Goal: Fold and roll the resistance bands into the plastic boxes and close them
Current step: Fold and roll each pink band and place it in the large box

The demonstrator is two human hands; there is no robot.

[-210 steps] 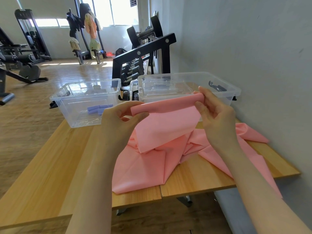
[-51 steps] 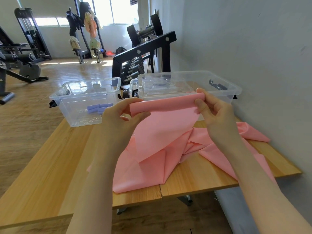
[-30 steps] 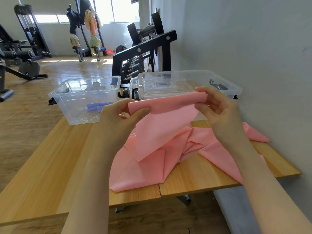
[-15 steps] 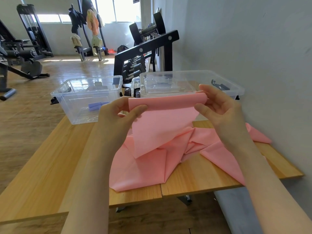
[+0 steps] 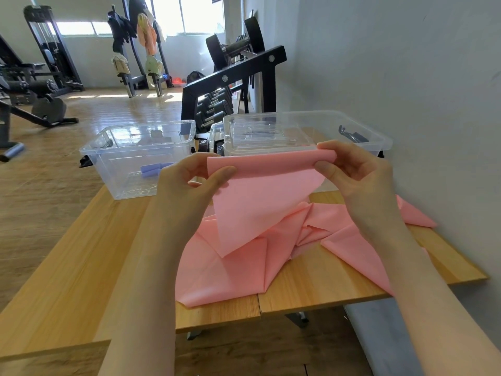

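A long pink resistance band (image 5: 260, 207) is lifted above the wooden table (image 5: 81, 261). My left hand (image 5: 189, 185) pinches the left end of its rolled top edge, and my right hand (image 5: 357, 172) pinches the right end. The rest of the band hangs down and lies crumpled on the table, one tail draping over the front right edge. Behind it stand two clear plastic boxes. The left box (image 5: 108, 161) is open and holds a rolled purple band (image 5: 154, 169). A clear lid lies on top of the right box (image 5: 379, 142).
A grey wall runs close along the right side of the table. Behind the boxes stands a black dumbbell rack (image 5: 230, 85). Gym machines stand on the wooden floor at far left. A grey padded bench (image 5: 379, 335) sits below the table's front right corner.
Both hands keep their hold on the rolled top edge. The roll has been turned a little and the hanging sheet has risen slightly; the view has shifted a bit.
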